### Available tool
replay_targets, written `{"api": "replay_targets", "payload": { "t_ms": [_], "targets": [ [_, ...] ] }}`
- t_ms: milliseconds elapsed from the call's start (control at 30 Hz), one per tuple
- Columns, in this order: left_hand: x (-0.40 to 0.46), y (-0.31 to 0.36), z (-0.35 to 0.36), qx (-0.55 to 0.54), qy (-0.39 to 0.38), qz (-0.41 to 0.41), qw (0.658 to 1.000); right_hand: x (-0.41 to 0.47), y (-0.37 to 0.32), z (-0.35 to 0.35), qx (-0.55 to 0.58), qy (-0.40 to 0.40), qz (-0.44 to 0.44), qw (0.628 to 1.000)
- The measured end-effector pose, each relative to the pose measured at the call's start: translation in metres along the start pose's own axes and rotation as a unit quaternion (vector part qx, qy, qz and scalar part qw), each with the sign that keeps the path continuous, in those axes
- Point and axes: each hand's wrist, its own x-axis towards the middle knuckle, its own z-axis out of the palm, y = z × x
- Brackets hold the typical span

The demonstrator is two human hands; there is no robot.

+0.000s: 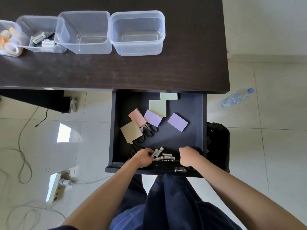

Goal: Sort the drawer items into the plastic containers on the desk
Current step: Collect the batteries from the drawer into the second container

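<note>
1. I am reaching both hands into the open drawer (pixel 200 123), at its near edge, where the loose batteries (pixel 163 156) are lying in a small cluster.
2. My left hand (pixel 142 158) is curling its fingers (pixel 149 152) round one or two batteries at the cluster's left end.
3. My right hand (pixel 188 156) is curled just right of them; whether it is holding anything I cannot tell.
4. Best to gather them all first, then carry them to the second tub (pixel 25 20) on the table (pixel 116 70), already holding batteries.
5. Sticky notes (pixel 177 122) and scissors (pixel 147 131) are waiting further back.
</note>
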Motion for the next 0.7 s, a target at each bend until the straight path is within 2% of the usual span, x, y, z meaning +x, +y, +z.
{"api": "replay_targets", "payload": {
  "t_ms": [233,467,700],
  "targets": [
    [0.001,-0.003,0.000,-0.040,-0.002,0.003,0.999,-0.002,-0.007,0.004,-0.020,0.008,0.004,1.000],
    [0.001,-0.005,0.001,-0.047,0.001,-0.001,0.999,-0.005,0.002,0.001,0.134,-0.002,-0.013,0.991],
    [0.002,-0.004,-0.006,-0.030,0.024,0.008,0.999,0.001,0.001,0.012,0.304,-0.003,-0.059,0.951]
  ]
}}
